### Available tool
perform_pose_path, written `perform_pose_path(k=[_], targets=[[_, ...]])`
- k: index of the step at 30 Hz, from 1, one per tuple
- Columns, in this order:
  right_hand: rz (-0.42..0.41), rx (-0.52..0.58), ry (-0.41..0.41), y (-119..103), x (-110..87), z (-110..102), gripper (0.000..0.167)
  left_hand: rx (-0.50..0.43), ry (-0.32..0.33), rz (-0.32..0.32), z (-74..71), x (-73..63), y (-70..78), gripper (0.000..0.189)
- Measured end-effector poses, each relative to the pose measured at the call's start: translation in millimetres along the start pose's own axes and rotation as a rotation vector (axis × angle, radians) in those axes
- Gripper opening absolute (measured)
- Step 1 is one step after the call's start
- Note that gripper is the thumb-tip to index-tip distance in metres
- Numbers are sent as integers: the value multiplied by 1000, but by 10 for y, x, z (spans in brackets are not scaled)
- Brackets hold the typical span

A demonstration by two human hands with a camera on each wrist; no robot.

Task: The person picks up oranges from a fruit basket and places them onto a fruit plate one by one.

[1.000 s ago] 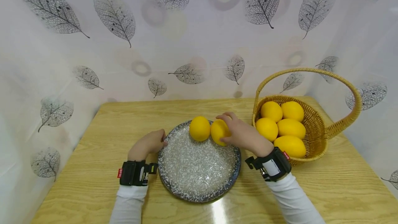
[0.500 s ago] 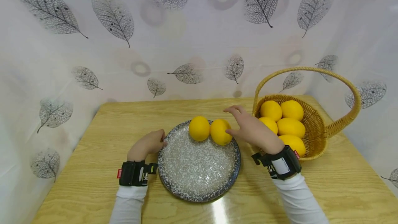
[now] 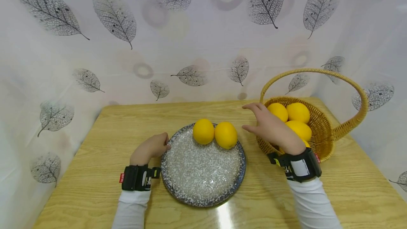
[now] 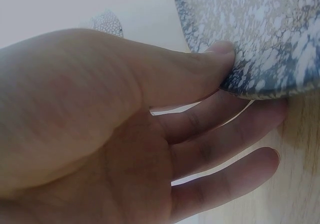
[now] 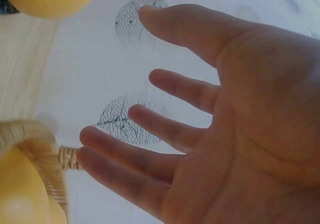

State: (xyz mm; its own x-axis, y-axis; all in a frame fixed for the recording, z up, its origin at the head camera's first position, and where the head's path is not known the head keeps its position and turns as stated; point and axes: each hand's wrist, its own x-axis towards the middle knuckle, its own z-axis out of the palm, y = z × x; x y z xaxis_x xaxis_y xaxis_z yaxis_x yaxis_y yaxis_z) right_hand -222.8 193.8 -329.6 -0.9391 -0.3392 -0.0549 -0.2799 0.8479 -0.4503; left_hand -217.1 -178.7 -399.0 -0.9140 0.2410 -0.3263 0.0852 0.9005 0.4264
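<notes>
A round speckled grey plate (image 3: 203, 172) with a dark rim lies on the table. My left hand (image 3: 151, 150) pinches its left edge; in the left wrist view the thumb (image 4: 220, 56) is on top and fingers are underneath. Two yellow-orange round fruits, perhaps oranges, sit side by side at the plate's far edge: a left fruit (image 3: 203, 131) and a right fruit (image 3: 226, 135). My right hand (image 3: 275, 128) is spread and holds nothing. It hovers over the left side of a wicker basket (image 3: 324, 140), hiding some of the yellow fruits (image 3: 298, 112) inside.
The basket's tall arched handle (image 3: 362, 98) rises above its contents and leans to the right. Behind the wooden table (image 3: 143, 116) hangs a pale curtain (image 3: 203, 38) with a leaf print, which also closes off both sides.
My right hand has let go of the right fruit on the plate and moved right, over the basket. My left hand stays on the plate's edge.
</notes>
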Motion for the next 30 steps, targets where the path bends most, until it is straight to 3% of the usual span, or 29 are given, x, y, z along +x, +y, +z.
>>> perform_pose_path(k=[15, 30], targets=[[13, 2, 29, 250, -44, -175, 60, 3, 6, 19, -5, -20, 2, 12], [107, 14, 15, 548, -72, -257, 63, 2, 4, 4, -9, -28, 22, 12]])
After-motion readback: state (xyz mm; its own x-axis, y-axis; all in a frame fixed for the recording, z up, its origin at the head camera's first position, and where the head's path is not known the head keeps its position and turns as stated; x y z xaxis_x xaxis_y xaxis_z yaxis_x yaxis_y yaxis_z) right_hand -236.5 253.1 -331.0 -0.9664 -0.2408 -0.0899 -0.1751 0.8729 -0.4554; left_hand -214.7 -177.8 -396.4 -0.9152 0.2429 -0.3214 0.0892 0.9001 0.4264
